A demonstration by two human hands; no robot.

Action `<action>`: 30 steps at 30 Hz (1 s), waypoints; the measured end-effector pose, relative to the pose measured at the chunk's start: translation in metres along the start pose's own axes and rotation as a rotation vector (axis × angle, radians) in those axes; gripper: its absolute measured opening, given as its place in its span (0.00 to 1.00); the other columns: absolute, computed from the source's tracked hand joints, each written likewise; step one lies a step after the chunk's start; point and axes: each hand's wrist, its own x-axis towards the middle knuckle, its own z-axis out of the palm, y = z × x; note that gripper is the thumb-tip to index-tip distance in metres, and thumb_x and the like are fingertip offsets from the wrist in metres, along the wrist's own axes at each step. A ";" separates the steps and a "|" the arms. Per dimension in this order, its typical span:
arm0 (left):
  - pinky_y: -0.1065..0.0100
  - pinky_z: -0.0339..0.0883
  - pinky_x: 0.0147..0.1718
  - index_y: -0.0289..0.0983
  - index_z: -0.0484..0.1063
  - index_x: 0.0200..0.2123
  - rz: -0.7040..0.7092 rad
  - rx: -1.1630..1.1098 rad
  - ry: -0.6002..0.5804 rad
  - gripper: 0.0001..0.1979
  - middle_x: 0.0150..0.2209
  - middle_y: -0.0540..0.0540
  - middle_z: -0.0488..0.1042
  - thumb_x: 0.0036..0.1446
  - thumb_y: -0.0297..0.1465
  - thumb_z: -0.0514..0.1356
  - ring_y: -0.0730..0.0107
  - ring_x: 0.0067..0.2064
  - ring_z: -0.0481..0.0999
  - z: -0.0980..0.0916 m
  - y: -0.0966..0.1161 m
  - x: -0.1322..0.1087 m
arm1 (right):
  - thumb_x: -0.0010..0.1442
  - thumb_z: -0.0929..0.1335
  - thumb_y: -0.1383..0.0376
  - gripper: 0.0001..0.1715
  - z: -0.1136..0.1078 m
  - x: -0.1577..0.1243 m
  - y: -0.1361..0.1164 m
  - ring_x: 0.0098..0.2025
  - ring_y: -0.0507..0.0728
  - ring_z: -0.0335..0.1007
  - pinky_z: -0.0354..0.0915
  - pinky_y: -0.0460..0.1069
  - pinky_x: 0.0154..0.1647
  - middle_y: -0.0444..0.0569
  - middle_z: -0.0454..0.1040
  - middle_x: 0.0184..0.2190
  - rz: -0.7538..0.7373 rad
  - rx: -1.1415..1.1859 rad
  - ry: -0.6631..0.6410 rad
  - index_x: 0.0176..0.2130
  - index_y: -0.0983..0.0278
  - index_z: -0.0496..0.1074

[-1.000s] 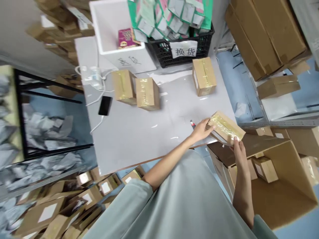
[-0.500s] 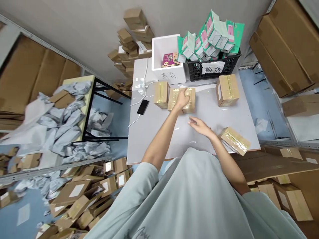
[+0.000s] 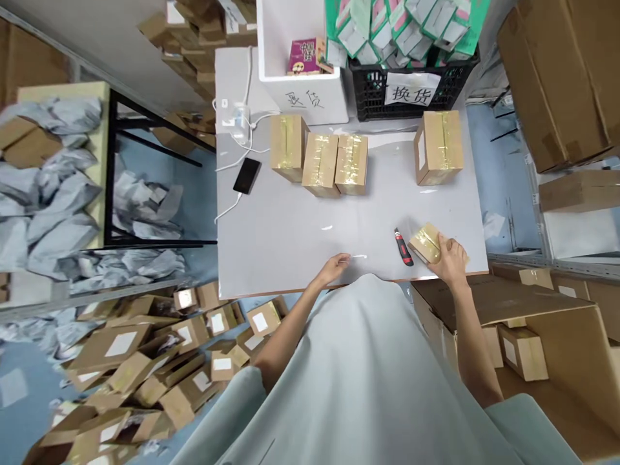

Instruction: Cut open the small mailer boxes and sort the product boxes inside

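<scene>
My right hand is wrapped round a small taped cardboard box at the table's front right corner; the palm hides part of it. Just left of that box lies a red and black utility knife. My left hand is over the front edge, its fingers loosely bent and with no object visible in them. Farther back, three taped boxes stand side by side: a left one, a middle one and a right one. Another taped box stands at the right rear.
On the table are a phone on a cable and a power strip. Behind stand a white foam box and a black crate of green cartons. Several cardboard boxes cover the floor at left. A large open carton is at right.
My left hand has left the rear boxes and come back to the front edge. My right hand has moved right onto the front right box, which is turned; the knife now shows beside it.
</scene>
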 end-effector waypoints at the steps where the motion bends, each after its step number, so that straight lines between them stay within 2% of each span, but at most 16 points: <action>1: 0.45 0.75 0.68 0.37 0.83 0.50 -0.010 -0.014 0.000 0.16 0.53 0.37 0.87 0.60 0.34 0.67 0.49 0.59 0.86 0.001 -0.001 0.000 | 0.60 0.76 0.57 0.60 -0.003 0.004 -0.017 0.69 0.81 0.60 0.58 0.76 0.72 0.72 0.62 0.70 -0.056 0.000 0.045 0.82 0.65 0.55; 3: 0.48 0.75 0.68 0.36 0.80 0.59 -0.015 -0.046 0.013 0.21 0.58 0.35 0.85 0.66 0.37 0.64 0.52 0.60 0.85 0.003 0.002 0.004 | 0.61 0.75 0.58 0.58 -0.009 0.017 -0.059 0.70 0.81 0.57 0.58 0.76 0.72 0.73 0.60 0.72 -0.185 0.012 0.090 0.82 0.65 0.56; 6: 0.50 0.79 0.63 0.36 0.70 0.72 0.007 -0.210 0.096 0.30 0.68 0.32 0.79 0.77 0.47 0.54 0.54 0.60 0.86 0.003 0.014 0.011 | 0.62 0.76 0.60 0.60 -0.013 0.039 -0.132 0.71 0.80 0.57 0.58 0.74 0.73 0.72 0.59 0.74 -0.391 0.041 0.041 0.84 0.64 0.54; 9: 0.52 0.80 0.61 0.35 0.70 0.71 0.039 -0.334 0.202 0.34 0.69 0.30 0.77 0.80 0.54 0.46 0.51 0.63 0.84 -0.006 0.017 0.011 | 0.62 0.77 0.63 0.60 -0.003 0.055 -0.199 0.74 0.79 0.57 0.56 0.71 0.77 0.71 0.61 0.75 -0.586 0.037 -0.062 0.84 0.64 0.55; 12: 0.50 0.78 0.64 0.34 0.74 0.65 -0.007 -0.248 0.257 0.30 0.66 0.30 0.80 0.77 0.52 0.54 0.47 0.66 0.81 -0.020 -0.001 0.000 | 0.60 0.78 0.68 0.62 0.015 0.063 -0.247 0.77 0.78 0.56 0.52 0.71 0.80 0.70 0.61 0.77 -0.719 0.007 -0.171 0.84 0.64 0.55; 14: 0.48 0.74 0.68 0.33 0.74 0.64 -0.043 -0.220 0.282 0.28 0.66 0.30 0.80 0.72 0.47 0.61 0.46 0.67 0.80 -0.027 -0.019 -0.011 | 0.59 0.78 0.69 0.64 0.029 0.063 -0.265 0.79 0.77 0.55 0.49 0.71 0.82 0.69 0.60 0.79 -0.771 0.011 -0.248 0.84 0.64 0.54; 18: 0.51 0.72 0.70 0.34 0.71 0.67 -0.006 -0.249 0.269 0.28 0.67 0.33 0.80 0.69 0.41 0.64 0.51 0.66 0.82 -0.034 -0.045 -0.022 | 0.60 0.80 0.64 0.65 0.050 0.061 -0.275 0.84 0.78 0.47 0.40 0.71 0.86 0.69 0.54 0.83 -0.773 0.108 -0.312 0.84 0.66 0.54; 22: 0.52 0.76 0.65 0.35 0.74 0.65 0.006 -0.200 0.204 0.30 0.65 0.32 0.82 0.65 0.43 0.68 0.50 0.63 0.84 -0.044 -0.049 -0.015 | 0.62 0.80 0.56 0.63 0.059 0.061 -0.276 0.86 0.78 0.41 0.36 0.73 0.87 0.64 0.51 0.85 -0.734 0.198 -0.307 0.84 0.63 0.55; 25: 0.49 0.77 0.64 0.35 0.76 0.64 -0.010 -0.100 0.139 0.32 0.63 0.32 0.83 0.62 0.44 0.72 0.46 0.61 0.84 -0.059 -0.048 -0.010 | 0.61 0.82 0.51 0.66 0.058 0.056 -0.269 0.87 0.77 0.37 0.35 0.72 0.87 0.62 0.46 0.87 -0.698 0.222 -0.297 0.84 0.62 0.55; 27: 0.49 0.76 0.66 0.36 0.75 0.66 0.021 -0.062 0.077 0.35 0.66 0.33 0.81 0.59 0.43 0.73 0.45 0.63 0.83 -0.071 -0.049 -0.009 | 0.59 0.83 0.47 0.71 0.056 0.048 -0.255 0.88 0.77 0.32 0.34 0.73 0.87 0.63 0.41 0.87 -0.601 0.255 -0.250 0.84 0.63 0.53; 30: 0.50 0.74 0.68 0.38 0.71 0.73 0.089 -0.098 -0.045 0.47 0.72 0.33 0.75 0.51 0.41 0.78 0.44 0.67 0.80 -0.086 -0.053 -0.010 | 0.58 0.82 0.38 0.79 0.055 0.027 -0.223 0.88 0.78 0.30 0.39 0.74 0.86 0.70 0.38 0.87 -0.318 0.364 -0.177 0.85 0.68 0.46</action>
